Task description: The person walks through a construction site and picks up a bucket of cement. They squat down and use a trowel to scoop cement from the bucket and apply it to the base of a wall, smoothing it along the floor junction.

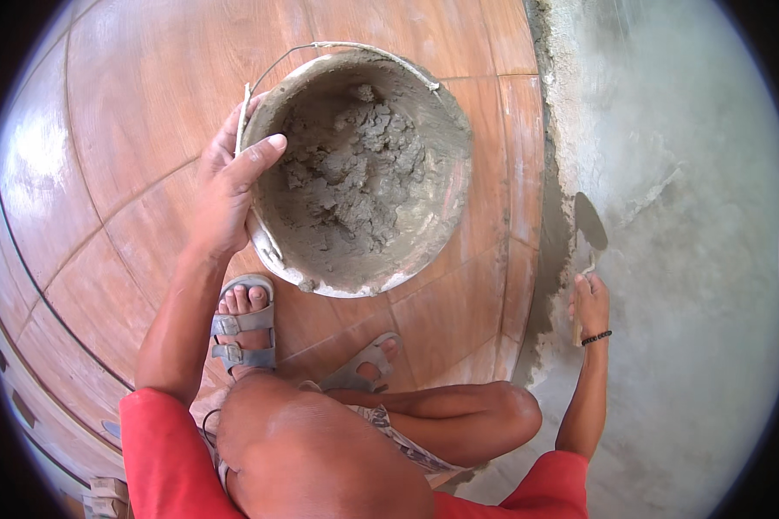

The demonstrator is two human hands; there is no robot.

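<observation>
My left hand [234,182] grips the left side of a bucket [453,195], thumb over the rim and fingers outside near the wire handle. Lumpy grey mortar [355,164] lies inside the bucket, and its rim is smeared with the same material. My right hand [589,307], lower at the right, is closed on a trowel [589,223] by its handle. The trowel's blade is against a strip of darker wet mortar [554,277] along the joint between the tiles and the grey cement surface.
Wood-look tiles [121,121] surround the bucket, with a grey cement surface [684,363] along the right. My sandalled feet [243,329] and bent legs [476,415] are below the bucket. A small greyish object [104,495] sits at the lower left edge.
</observation>
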